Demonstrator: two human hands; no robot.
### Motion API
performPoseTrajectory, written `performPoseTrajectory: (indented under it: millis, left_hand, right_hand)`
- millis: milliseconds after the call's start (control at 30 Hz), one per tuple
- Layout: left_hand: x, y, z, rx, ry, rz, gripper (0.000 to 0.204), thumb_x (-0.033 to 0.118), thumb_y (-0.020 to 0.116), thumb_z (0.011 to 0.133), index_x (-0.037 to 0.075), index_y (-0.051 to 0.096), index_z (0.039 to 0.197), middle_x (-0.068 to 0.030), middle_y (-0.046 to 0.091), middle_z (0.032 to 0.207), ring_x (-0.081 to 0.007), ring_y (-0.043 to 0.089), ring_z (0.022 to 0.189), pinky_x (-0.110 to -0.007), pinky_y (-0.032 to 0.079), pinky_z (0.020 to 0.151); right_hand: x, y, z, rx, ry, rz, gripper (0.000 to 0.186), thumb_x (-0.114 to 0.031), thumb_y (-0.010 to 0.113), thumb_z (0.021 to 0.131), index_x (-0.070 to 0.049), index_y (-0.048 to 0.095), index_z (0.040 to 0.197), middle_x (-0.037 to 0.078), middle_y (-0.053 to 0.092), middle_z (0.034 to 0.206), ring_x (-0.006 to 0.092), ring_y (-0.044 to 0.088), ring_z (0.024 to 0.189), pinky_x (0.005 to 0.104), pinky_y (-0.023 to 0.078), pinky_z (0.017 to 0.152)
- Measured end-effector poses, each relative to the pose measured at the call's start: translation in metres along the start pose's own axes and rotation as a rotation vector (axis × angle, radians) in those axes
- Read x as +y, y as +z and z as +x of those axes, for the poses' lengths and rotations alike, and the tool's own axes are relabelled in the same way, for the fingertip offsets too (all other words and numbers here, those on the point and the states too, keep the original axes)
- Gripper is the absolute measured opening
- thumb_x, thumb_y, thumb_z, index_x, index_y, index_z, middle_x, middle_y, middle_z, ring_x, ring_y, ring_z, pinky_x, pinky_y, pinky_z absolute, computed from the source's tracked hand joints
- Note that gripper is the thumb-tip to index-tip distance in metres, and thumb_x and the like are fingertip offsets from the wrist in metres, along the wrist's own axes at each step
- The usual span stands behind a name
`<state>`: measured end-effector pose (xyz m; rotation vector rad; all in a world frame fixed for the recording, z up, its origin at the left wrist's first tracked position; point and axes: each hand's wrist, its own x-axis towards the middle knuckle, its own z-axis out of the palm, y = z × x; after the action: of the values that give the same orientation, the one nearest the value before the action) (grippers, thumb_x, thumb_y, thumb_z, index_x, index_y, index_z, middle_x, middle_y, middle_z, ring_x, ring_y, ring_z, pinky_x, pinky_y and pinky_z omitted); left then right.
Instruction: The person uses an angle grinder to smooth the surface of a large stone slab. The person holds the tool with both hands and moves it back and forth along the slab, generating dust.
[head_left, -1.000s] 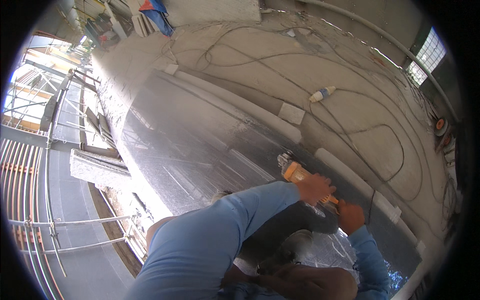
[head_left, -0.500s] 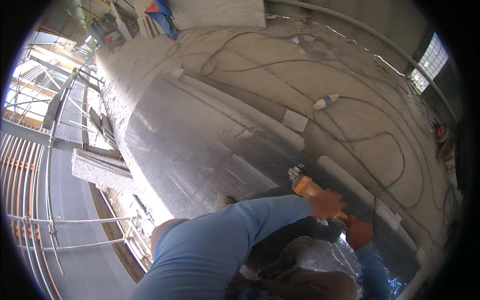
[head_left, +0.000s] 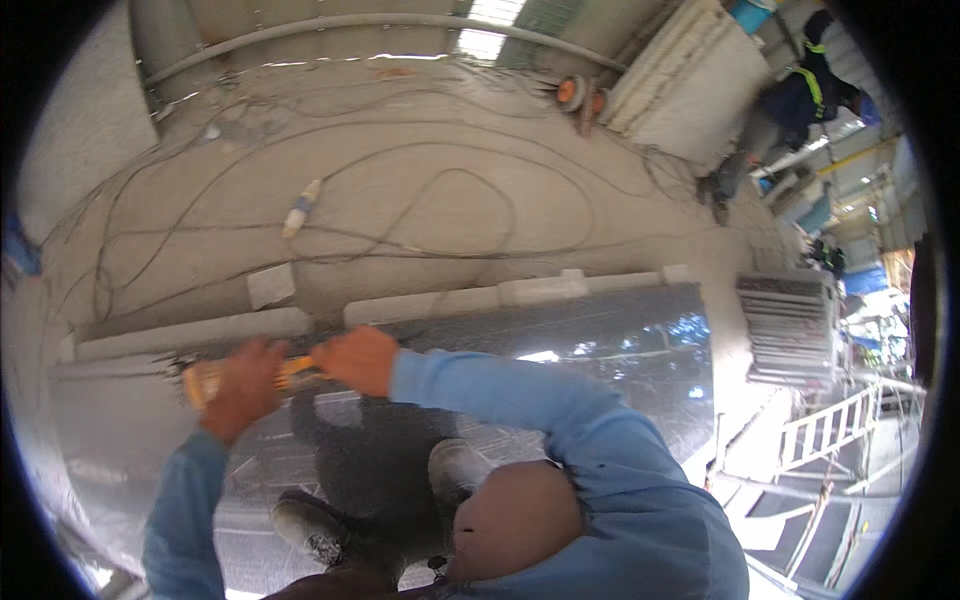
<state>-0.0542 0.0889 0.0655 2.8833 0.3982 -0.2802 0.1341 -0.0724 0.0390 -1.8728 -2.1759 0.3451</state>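
Observation:
An orange angle grinder (head_left: 203, 384) lies low over a large dark polished stone slab (head_left: 600, 325), close to the slab's far edge. My left hand (head_left: 246, 385) wraps round the grinder's body. Behind it, my right hand (head_left: 360, 360) grips the rear end of the tool. The grinder's dark head points left; its disc is blurred, and I cannot tell whether it touches the stone. My dusty shoes (head_left: 310, 525) stand on the slab below my arms.
Pale stone strips (head_left: 430, 305) line the slab's far edge. Beyond lie a small pale tile (head_left: 271, 287), a cable connector (head_left: 302, 207) and looping cables. Stacked slabs (head_left: 790, 330) stand at the right. A person (head_left: 800, 100) in dark clothing is at far right, near orange wheels (head_left: 571, 93).
The view has swung to the right, bringing the slab's right end and another person into sight. Both hands keep hold of the grinder, which has moved left along the far edge.

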Motion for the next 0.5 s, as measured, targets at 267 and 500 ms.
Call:
performPoseTrajectory:
  millis: [267, 500]
  left_hand:
    - [-0.088, -0.022, -0.035, 0.235, -0.112, -0.074, 0.072, 0.006, 0.084, 0.059, 0.007, 0.054, 0.125, -0.0168, 0.057, 0.107, -0.0383, 0.06, 0.104, -0.048, 0.051, 0.087]
    - [-0.105, -0.017, 0.007, 0.476, -0.115, -0.331, 0.068, 0.009, 0.081, 0.063, 0.009, 0.053, 0.126, -0.0153, 0.059, 0.109, -0.0377, 0.061, 0.103, -0.048, 0.052, 0.086]
  right_hand:
    - [-0.027, -0.047, 0.123, -0.11, -0.22, -0.194, 0.025, -0.015, 0.066, 0.084, -0.003, 0.062, 0.105, 0.013, 0.072, 0.079, 0.032, 0.073, 0.077, 0.0436, 0.056, 0.063]
    - [-0.03, -0.128, 0.179, -0.433, -0.18, -0.515, 0.021, -0.013, 0.067, 0.082, -0.006, 0.066, 0.102, 0.012, 0.073, 0.083, 0.0317, 0.073, 0.08, 0.0441, 0.056, 0.066]
